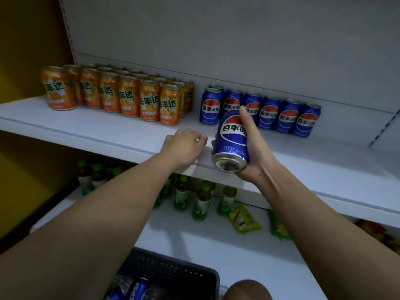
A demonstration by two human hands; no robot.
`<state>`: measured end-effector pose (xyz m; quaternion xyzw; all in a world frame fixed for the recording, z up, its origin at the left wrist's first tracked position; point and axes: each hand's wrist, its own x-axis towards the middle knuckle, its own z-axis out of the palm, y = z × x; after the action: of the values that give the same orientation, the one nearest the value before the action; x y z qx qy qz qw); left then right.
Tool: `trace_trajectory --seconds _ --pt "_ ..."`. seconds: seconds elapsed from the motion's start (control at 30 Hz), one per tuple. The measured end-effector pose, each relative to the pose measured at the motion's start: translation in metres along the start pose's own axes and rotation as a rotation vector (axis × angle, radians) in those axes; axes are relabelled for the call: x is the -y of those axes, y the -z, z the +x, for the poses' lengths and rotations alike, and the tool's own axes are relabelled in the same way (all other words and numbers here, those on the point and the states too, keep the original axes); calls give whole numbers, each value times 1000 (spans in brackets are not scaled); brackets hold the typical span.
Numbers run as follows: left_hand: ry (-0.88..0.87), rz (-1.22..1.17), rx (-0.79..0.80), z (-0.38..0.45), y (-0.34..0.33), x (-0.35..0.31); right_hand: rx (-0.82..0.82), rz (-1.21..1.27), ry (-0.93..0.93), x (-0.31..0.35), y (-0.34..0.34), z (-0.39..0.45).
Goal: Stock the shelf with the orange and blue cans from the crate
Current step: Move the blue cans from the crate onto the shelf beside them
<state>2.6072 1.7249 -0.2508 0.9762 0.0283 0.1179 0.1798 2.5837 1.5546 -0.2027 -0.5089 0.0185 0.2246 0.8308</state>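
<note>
My right hand [252, 146] grips a blue can [231, 139], tilted with its base toward me, just above the front of the white shelf [91, 126]. A row of blue cans [268, 113] stands behind it at the shelf's right. Several rows of orange cans [121, 96] fill the shelf's left. My left hand [184, 146] rests on the shelf's front edge with its fingers curled, holding nothing. The dark crate [194, 276] sits at the bottom with blue cans [134, 289] inside.
The lower shelf [205, 241] carries green-capped bottles [201, 202] and yellow-green snack packets [244, 219]. A yellow side panel [32, 50] closes the left. A knee [246, 291] shows at the bottom right beside the crate.
</note>
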Motion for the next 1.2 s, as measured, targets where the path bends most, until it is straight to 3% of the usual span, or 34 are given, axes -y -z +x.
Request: trace_trajectory --seconds 0.23,0.47,0.77,1.2 --pt "-30 82 119 31 -14 9 -131 -89 156 24 15 69" --pt "-38 73 115 28 -17 10 -407 -247 446 43 9 158" --pt "-28 65 113 27 -16 9 -299 -355 586 28 31 212" --pt "-19 36 88 25 -16 9 -405 -640 651 21 38 218"
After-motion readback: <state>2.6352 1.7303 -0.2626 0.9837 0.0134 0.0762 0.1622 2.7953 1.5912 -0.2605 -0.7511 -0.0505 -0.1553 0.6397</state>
